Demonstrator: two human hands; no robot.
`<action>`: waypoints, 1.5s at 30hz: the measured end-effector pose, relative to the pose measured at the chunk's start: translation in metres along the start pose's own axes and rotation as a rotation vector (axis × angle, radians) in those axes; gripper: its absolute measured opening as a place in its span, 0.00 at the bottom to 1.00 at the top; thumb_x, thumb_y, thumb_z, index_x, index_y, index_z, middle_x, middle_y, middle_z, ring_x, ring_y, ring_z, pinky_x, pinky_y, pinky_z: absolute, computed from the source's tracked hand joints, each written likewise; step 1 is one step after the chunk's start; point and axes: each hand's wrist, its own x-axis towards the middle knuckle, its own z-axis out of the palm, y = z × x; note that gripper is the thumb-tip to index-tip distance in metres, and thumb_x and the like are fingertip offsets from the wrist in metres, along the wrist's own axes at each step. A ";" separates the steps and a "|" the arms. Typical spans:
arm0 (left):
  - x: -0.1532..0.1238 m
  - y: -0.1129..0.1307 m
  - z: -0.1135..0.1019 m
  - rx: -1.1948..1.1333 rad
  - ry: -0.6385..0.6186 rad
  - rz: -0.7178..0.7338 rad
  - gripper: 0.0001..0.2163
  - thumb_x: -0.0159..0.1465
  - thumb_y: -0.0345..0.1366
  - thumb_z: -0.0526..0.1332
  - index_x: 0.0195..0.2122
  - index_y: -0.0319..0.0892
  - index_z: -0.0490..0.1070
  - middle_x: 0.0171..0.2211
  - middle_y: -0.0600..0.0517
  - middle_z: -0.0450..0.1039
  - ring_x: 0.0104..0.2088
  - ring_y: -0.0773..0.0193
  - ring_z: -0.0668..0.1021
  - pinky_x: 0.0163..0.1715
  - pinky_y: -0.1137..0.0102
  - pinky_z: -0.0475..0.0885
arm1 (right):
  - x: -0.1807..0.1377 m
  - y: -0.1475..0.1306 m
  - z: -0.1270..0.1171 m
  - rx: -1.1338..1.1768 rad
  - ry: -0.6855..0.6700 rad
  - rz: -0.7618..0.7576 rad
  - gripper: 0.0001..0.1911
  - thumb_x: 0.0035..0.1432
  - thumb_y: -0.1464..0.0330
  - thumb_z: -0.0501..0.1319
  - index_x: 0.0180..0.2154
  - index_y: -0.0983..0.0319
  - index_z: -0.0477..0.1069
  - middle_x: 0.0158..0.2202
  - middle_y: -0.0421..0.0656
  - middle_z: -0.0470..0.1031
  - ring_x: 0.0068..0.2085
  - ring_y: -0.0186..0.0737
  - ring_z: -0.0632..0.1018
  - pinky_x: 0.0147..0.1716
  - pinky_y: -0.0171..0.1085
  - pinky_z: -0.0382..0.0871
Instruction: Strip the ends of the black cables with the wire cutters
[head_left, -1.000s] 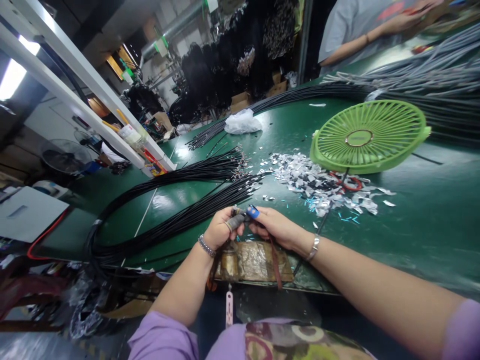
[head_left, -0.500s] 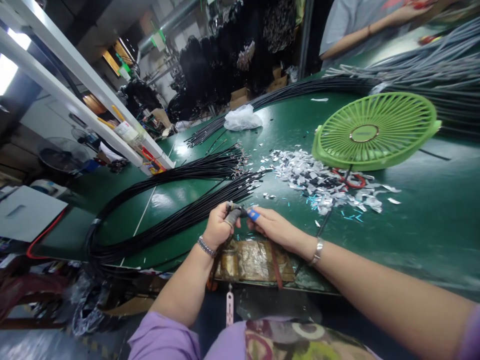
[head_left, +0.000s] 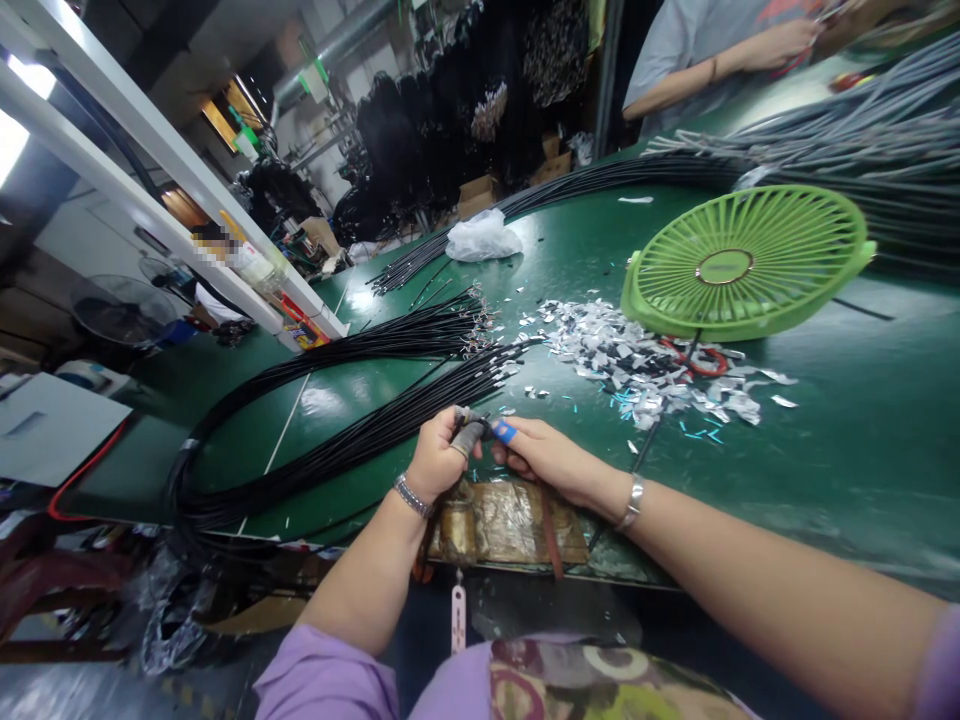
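Observation:
My left hand [head_left: 441, 452], with dark covers on its thumb and finger, is closed around a thin black cable [head_left: 484, 429]. Close against it, my right hand [head_left: 541, 452], with blue tape on a fingertip, pinches the same cable near its end; the exact tip is hidden by the fingers. Both hands meet above a tape-covered block [head_left: 517, 525] at the table's front edge. Left of them a looped bundle of black cables [head_left: 330, 458] lies on the green table [head_left: 750, 490], some ends whitish, others showing stripped wires.
A green fan [head_left: 750, 265] stands at the right beside a pile of foil and plastic scraps [head_left: 600, 350], where red-handled scissors [head_left: 709, 360] lie. Behind are a plastic bag [head_left: 484, 236] and grey cables [head_left: 862, 115]. A co-worker's arm [head_left: 720, 68] shows across the table. White posts [head_left: 180, 170] rise at left.
My hands stay together at the cable, with only slight finger movement. The co-worker's hands have shifted a little to the left and down.

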 end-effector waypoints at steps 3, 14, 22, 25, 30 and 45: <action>0.000 0.001 0.000 -0.006 -0.003 -0.006 0.13 0.59 0.45 0.60 0.27 0.39 0.67 0.17 0.58 0.67 0.13 0.77 0.63 0.15 0.79 0.58 | 0.000 -0.001 0.001 0.048 -0.017 0.015 0.26 0.50 0.45 0.57 0.27 0.63 0.67 0.21 0.36 0.62 0.19 0.26 0.54 0.16 0.30 0.45; 0.002 0.002 0.000 -0.141 -0.012 -0.084 0.17 0.56 0.51 0.61 0.28 0.39 0.65 0.16 0.58 0.68 0.11 0.77 0.62 0.11 0.79 0.54 | 0.003 0.002 -0.006 -0.127 0.050 -0.011 0.22 0.52 0.49 0.57 0.24 0.61 0.65 0.20 0.37 0.64 0.20 0.29 0.58 0.18 0.32 0.49; 0.001 0.003 -0.003 -0.162 -0.138 -0.208 0.20 0.50 0.52 0.65 0.27 0.39 0.64 0.15 0.58 0.67 0.11 0.74 0.66 0.11 0.79 0.57 | 0.001 -0.001 -0.015 -0.638 0.138 -0.343 0.07 0.51 0.67 0.58 0.35 0.61 0.67 0.31 0.42 0.70 0.31 0.38 0.68 0.32 0.36 0.61; 0.000 0.006 -0.007 -0.090 -0.307 -0.271 0.18 0.51 0.50 0.64 0.25 0.39 0.64 0.15 0.57 0.67 0.11 0.74 0.66 0.12 0.78 0.58 | -0.007 -0.006 -0.015 -1.000 0.061 -0.364 0.05 0.50 0.75 0.55 0.29 0.61 0.66 0.30 0.44 0.71 0.31 0.39 0.68 0.31 0.36 0.59; -0.001 0.006 -0.015 -0.003 -0.550 -0.209 0.14 0.54 0.43 0.63 0.21 0.38 0.65 0.14 0.57 0.63 0.14 0.76 0.62 0.15 0.78 0.55 | -0.018 -0.018 -0.010 -1.149 -0.188 -0.340 0.07 0.49 0.78 0.54 0.26 0.61 0.64 0.28 0.43 0.70 0.29 0.38 0.68 0.29 0.35 0.58; 0.006 -0.003 -0.019 -0.187 -0.188 -0.232 0.23 0.49 0.57 0.64 0.29 0.38 0.66 0.13 0.61 0.61 0.10 0.78 0.57 0.10 0.79 0.48 | 0.000 -0.009 -0.056 -0.874 0.453 -0.338 0.05 0.51 0.69 0.56 0.32 0.61 0.68 0.33 0.46 0.71 0.35 0.44 0.71 0.33 0.39 0.64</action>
